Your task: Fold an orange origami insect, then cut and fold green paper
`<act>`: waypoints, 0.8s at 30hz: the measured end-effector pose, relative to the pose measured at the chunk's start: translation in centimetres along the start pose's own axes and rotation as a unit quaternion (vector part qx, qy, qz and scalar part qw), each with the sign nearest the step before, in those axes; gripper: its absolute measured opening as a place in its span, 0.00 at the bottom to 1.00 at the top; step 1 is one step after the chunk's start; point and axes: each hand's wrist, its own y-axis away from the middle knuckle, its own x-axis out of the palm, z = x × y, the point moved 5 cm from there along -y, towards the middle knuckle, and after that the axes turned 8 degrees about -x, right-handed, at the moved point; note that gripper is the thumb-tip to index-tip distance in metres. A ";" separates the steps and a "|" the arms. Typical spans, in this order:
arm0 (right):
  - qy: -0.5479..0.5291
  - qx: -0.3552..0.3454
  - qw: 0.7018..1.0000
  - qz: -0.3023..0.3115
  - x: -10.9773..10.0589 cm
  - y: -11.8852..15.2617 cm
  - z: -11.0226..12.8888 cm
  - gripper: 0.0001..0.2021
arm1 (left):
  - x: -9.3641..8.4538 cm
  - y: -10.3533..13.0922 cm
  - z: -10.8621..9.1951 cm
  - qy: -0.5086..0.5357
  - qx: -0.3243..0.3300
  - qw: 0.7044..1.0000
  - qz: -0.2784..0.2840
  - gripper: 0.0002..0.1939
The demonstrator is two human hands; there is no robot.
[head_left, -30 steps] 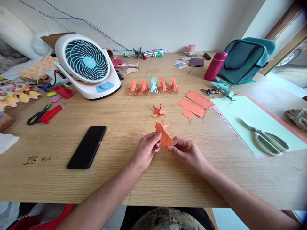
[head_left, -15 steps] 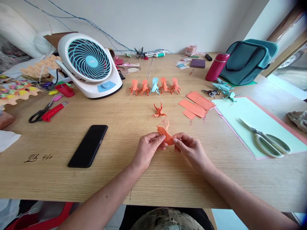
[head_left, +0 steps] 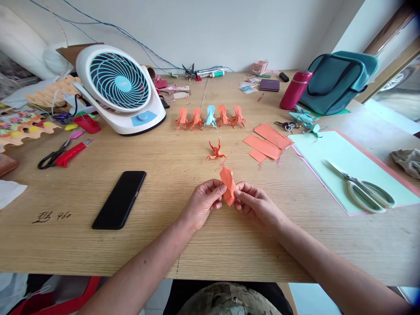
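An orange folded-paper figure (head_left: 228,186) is held between both hands, above the near middle of the table. My left hand (head_left: 207,199) pinches its left side between thumb and fingers. On the right side, my right hand (head_left: 254,199) grips it the same way, the thumb on the paper's lower part. Just beyond stands an orange origami figure with thin pointed limbs (head_left: 216,151). Farther back is a row of several origami figures, orange ones and a light blue one (head_left: 210,117). Orange paper strips (head_left: 264,146) lie to the right of them.
Scissors (head_left: 364,188) rest on pale green paper sheets (head_left: 323,151) at right. A black phone (head_left: 119,200) lies left of my hands. Behind it stand a white fan (head_left: 155,116) and a red cutter (head_left: 72,153). A pink bottle (head_left: 296,90) and teal bag (head_left: 341,85) stand at back right.
The orange paper figure has turned from lying slanted to standing nearly upright between my fingers, its broad face now showing. Both hands still grip it. The view has shifted slightly.
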 end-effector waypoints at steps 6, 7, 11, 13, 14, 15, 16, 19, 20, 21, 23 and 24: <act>0.020 -0.007 0.999 -0.027 -0.2 0.0 0.2 0.18 | 0.3 0.2 -0.3 -0.031 0.026 0.999 0.025 0.18; 0.021 -0.009 0.999 -0.026 -0.2 0.1 0.2 0.18 | 0.3 0.3 -0.4 -0.046 0.036 0.998 0.024 0.17; 0.014 0.000 1.000 -0.007 0.0 0.2 0.0 0.17 | 0.8 0.8 -0.7 -0.072 0.056 0.995 0.042 0.11; 0.010 0.009 1.000 0.002 0.1 0.3 -0.1 0.17 | 1.1 0.9 -0.6 -0.059 0.053 0.995 0.062 0.10; 0.010 0.012 1.000 0.004 0.2 0.3 -0.1 0.17 | 1.2 1.0 -0.6 -0.050 0.053 0.995 0.070 0.10; 0.012 0.013 1.000 0.004 0.2 0.3 -0.1 0.17 | 1.3 1.0 -0.6 -0.039 0.054 0.995 0.077 0.10; 0.015 0.010 1.000 0.001 0.2 0.4 -0.1 0.18 | 1.3 0.9 -0.6 -0.027 0.056 0.995 0.081 0.10; 0.039 -0.021 0.999 -0.015 0.1 0.5 0.4 0.17 | 1.0 0.7 -0.8 0.001 0.071 0.995 0.070 0.11; 0.052 -0.038 0.998 -0.015 0.2 0.5 0.6 0.17 | 0.8 0.7 -0.9 0.008 0.079 0.995 0.060 0.11; 0.065 -0.056 0.996 -0.011 0.3 0.5 0.8 0.17 | 0.6 0.6 -1.0 0.015 0.086 0.995 0.049 0.11; 0.086 -0.095 0.992 0.000 0.6 0.6 1.0 0.18 | 0.4 0.6 -1.1 0.027 0.096 0.995 0.029 0.12; 0.093 -0.113 0.989 0.003 0.8 0.6 1.0 0.19 | 0.3 0.6 -1.1 0.029 0.099 0.994 0.024 0.13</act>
